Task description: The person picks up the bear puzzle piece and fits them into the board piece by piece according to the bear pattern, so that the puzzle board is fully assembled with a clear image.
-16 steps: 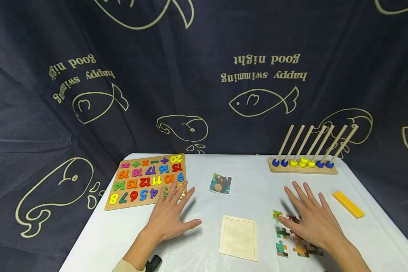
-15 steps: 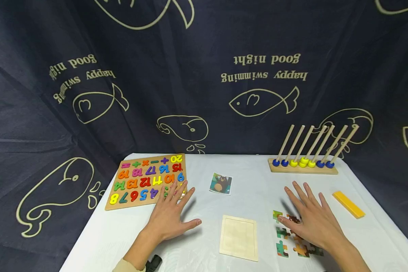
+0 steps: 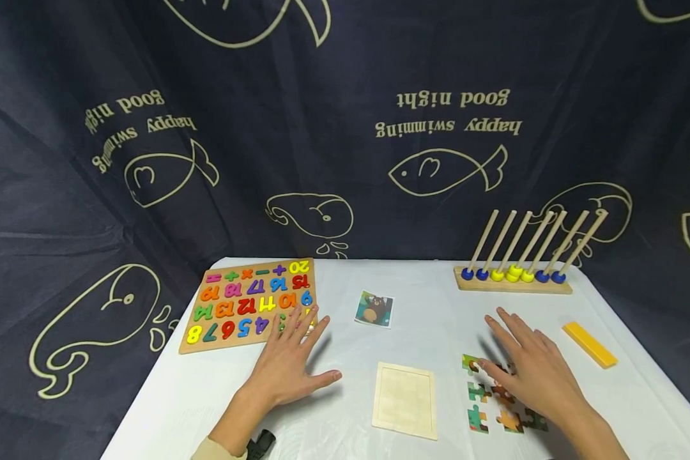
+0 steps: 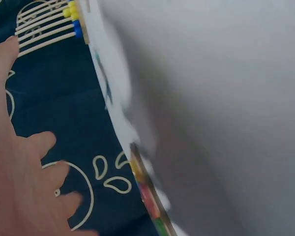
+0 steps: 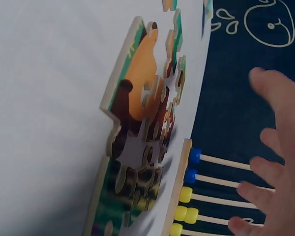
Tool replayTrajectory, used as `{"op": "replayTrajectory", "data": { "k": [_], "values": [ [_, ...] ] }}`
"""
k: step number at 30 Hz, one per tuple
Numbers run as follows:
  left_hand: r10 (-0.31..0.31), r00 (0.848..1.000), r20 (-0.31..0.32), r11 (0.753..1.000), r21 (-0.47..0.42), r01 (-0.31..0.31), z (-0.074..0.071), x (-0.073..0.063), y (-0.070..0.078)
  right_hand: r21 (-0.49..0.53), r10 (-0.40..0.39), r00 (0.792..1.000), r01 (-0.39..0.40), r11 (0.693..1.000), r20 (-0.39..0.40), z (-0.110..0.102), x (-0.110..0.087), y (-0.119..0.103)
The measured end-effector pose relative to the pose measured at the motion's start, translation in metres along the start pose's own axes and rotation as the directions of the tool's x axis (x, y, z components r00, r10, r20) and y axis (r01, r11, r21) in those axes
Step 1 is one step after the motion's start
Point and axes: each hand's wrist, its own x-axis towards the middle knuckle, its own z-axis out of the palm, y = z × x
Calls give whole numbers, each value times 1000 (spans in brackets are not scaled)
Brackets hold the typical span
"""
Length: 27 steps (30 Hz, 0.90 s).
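My left hand [image 3: 290, 367] is spread flat-fingered by the near corner of the number board [image 3: 224, 311], its fingertips overlapping the board in the head view. It holds nothing. On the other side, my right hand [image 3: 537, 374] hovers over loose jigsaw pieces [image 3: 509, 420] and partly hides them; its fingers are relaxed and grip nothing. In the right wrist view, the brown, orange and green puzzle pieces [image 5: 140, 81] lie on the white surface, apart from the fingers. Between the hands lies a shallow square wooden frame [image 3: 405, 401], with a small bear picture card [image 3: 374, 310] farther back.
A wooden peg rack [image 3: 471, 287] with blue and yellow beads stands at the back right. Near the right table edge lies a yellow bar [image 3: 589, 345]. A small black object [image 3: 260, 444] sits by the left wrist. Dark printed cloth [image 3: 345, 140] hangs behind the table.
My right hand has shifted slightly, its fingers drawing closer together and uncovering a little more of the puzzle pieces. The left hand has stayed put.
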Motion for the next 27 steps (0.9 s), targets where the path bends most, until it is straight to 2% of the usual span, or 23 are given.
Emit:
{"op": "replayTrajectory", "data": {
  "k": [3, 6, 8, 10, 12, 14, 17, 20, 23, 24, 27],
  "values": [
    [18, 1000, -14, 994, -109, -20, -5, 0, 5, 85, 12, 1000, -11, 996, -3, 0, 2, -1],
    [14, 1000, -26, 970, -242, -20, -12, 2, 12, 185, 43, 998, -49, 981, 41, 0, 5, -2],
    [-6, 1000, -14, 937, -350, 0, -17, 4, 19, 241, 61, 995, -79, 967, 80, 1, 8, -3],
    [-19, 1000, 15, 885, -466, 23, -20, 7, 26, 274, 75, 990, -105, 956, 117, 3, 10, -4],
    [-16, 999, 47, 849, -528, 39, -19, 10, 34, 289, 91, 984, -133, 948, 155, 5, 12, -5],
    [1, 997, 74, 836, -548, 40, -15, 13, 40, 304, 105, 974, -163, 939, 199, 9, 14, -5],
    [37, 991, 125, 837, -546, 38, -4, 16, 48, 319, 114, 958, -198, 927, 263, 14, 16, -5],
    [97, 978, 184, 806, -591, 31, 7, 17, 55, 342, 108, 949, -211, 916, 296, 18, 16, -5],
    [175, 960, 219, 781, -624, 0, 17, 16, 59, 357, 87, 950, -197, 913, 300, 22, 16, -4],
    [196, 955, 223, 780, -625, -14, 20, 16, 61, 363, 78, 950, -190, 912, 301, 23, 16, -4],
    [250, 942, 222, 798, -598, -71, 26, 13, 62, 371, 51, 951, -167, 913, 304, 24, 16, -5]
  ]
}}
